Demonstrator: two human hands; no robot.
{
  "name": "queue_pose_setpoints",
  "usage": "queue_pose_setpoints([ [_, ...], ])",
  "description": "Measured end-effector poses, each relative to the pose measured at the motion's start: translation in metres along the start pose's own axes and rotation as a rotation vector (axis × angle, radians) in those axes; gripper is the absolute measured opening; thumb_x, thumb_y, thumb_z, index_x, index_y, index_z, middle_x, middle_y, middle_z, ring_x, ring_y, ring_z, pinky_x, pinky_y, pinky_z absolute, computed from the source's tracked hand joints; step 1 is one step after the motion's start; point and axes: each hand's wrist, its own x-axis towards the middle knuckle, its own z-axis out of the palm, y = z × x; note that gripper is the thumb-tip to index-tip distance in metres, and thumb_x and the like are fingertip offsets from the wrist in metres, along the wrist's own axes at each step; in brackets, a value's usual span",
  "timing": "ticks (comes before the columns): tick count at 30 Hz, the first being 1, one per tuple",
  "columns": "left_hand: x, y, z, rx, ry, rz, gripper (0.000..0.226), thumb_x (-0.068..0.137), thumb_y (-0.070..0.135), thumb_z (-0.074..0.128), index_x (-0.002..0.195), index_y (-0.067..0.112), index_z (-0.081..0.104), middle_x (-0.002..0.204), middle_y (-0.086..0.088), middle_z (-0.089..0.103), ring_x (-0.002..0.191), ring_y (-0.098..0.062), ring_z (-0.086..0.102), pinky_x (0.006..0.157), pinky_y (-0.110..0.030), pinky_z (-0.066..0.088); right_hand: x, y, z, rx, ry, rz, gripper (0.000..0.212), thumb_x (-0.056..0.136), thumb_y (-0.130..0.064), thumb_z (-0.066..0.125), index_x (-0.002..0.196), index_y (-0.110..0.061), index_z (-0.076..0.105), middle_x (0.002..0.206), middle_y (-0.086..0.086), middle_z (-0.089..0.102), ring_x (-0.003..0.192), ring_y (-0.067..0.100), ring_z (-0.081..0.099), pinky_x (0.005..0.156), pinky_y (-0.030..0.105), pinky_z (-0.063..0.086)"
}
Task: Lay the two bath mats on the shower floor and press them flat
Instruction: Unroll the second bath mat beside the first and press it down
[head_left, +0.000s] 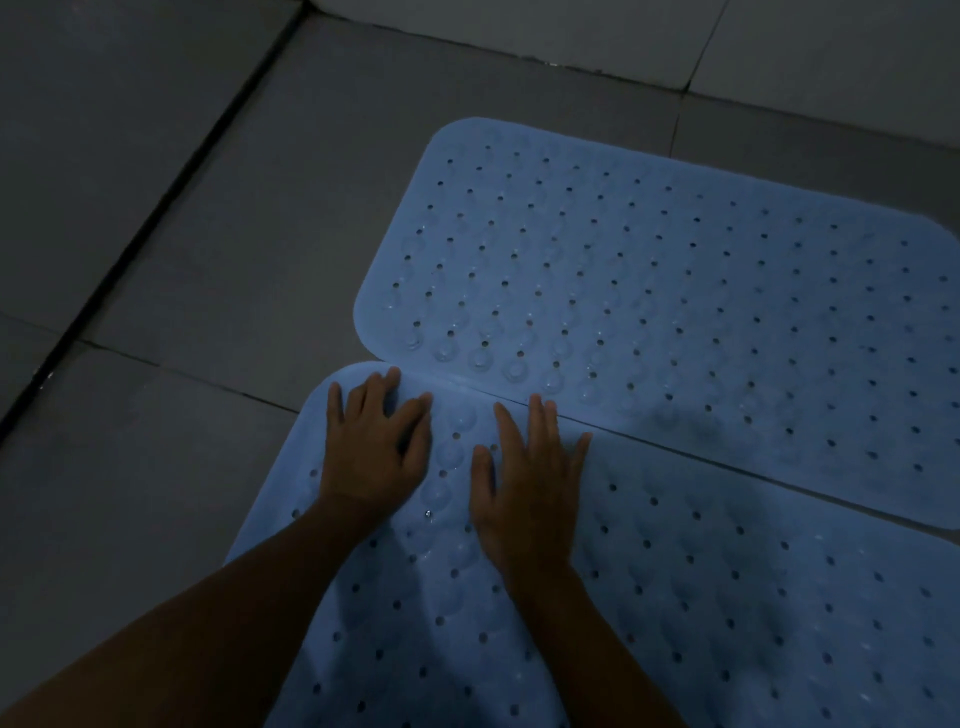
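- Dim grey floor (197, 270) tiles run to a lighter wall base at the top; dark grout lines cross them.
- Far mat (675, 291), pale blue with rows of holes, lies flat on the tiles, well into the right half of the view.
- Near mat (701, 597) lies just beside it; their long edges meet or slightly overlap along one seam, and I cannot tell which.
- Left hand (371, 447) rests palm-down on the near mat's far left corner, fingers spread and mostly straight, gripping nothing.
- Right hand (530, 483) lies flat close beside it, fingertips reaching the seam, also holding nothing.
- Both mats look laid, so the step in hand seems to be pressing the near one flat.
- Next, I judge, the palms should work rightward and back toward the body, pushing firmly so the suction cups seat, then check the seam edge lies down.
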Motion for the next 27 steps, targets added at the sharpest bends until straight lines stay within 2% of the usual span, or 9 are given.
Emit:
queue_pose_setpoints([
  [3,-0.001,0.003,-0.002,-0.006,-0.002,0.004,0.042,0.092,0.041,0.038,0.121,0.023,0.063,0.141,-0.015,0.047,0.132,-0.032,0.040,0.114,-0.060,0.017,-0.001,-0.010,0.010,-0.047,-0.061,0.061,0.058,0.098,-0.051,0.029,0.151,-0.027,0.026,0.161,0.011,0.010,0.150,0.023,-0.001,0.118,0.055,-0.003],
  [7,-0.001,0.005,-0.002,0.035,-0.059,0.055,0.051,0.095,0.050,0.032,0.144,0.037,0.040,0.158,-0.005,0.024,0.144,-0.029,0.023,0.116,-0.058,0.007,-0.002,-0.017,0.013,-0.136,-0.047,0.067,0.060,0.099,-0.048,0.026,0.152,-0.019,0.023,0.160,0.015,0.011,0.149,0.029,0.004,0.117,0.059,0.005],
  [10,-0.002,0.003,-0.001,0.066,-0.095,0.078,0.058,0.093,0.060,0.031,0.147,0.040,0.030,0.162,0.000,0.011,0.148,-0.023,0.012,0.116,-0.060,0.005,-0.003,-0.017,0.015,-0.156,-0.080,0.072,0.061,0.100,-0.044,0.025,0.153,-0.015,0.018,0.161,0.015,0.010,0.149,0.029,0.003,0.117,0.059,0.005],
  [14,0.001,0.002,-0.002,0.087,-0.117,0.088,0.061,0.091,0.065,0.032,0.146,0.039,0.035,0.162,0.000,0.010,0.149,-0.021,0.010,0.115,-0.062,0.007,0.002,-0.018,0.014,-0.143,-0.094,0.093,0.060,0.099,-0.041,0.022,0.152,-0.012,0.020,0.161,0.010,0.013,0.149,0.026,0.003,0.117,0.058,0.007],
  [19,0.000,0.000,0.002,0.104,-0.114,0.112,0.062,0.091,0.064,0.033,0.146,0.037,0.035,0.162,-0.002,0.010,0.149,-0.023,0.009,0.115,-0.062,0.007,0.001,-0.016,0.015,-0.159,-0.041,0.065,0.057,0.098,-0.037,0.037,0.149,-0.012,0.031,0.159,0.005,0.019,0.149,0.025,0.010,0.117,0.059,0.008],
  [27,0.000,0.001,0.000,0.062,-0.127,0.112,0.063,0.091,0.063,0.032,0.146,0.034,0.037,0.161,-0.006,0.012,0.149,-0.026,0.011,0.115,-0.062,0.007,0.003,-0.018,0.015,-0.164,-0.038,0.053,0.057,0.097,-0.038,0.036,0.148,-0.013,0.035,0.158,0.007,0.024,0.149,0.024,0.011,0.116,0.061,0.011],
])
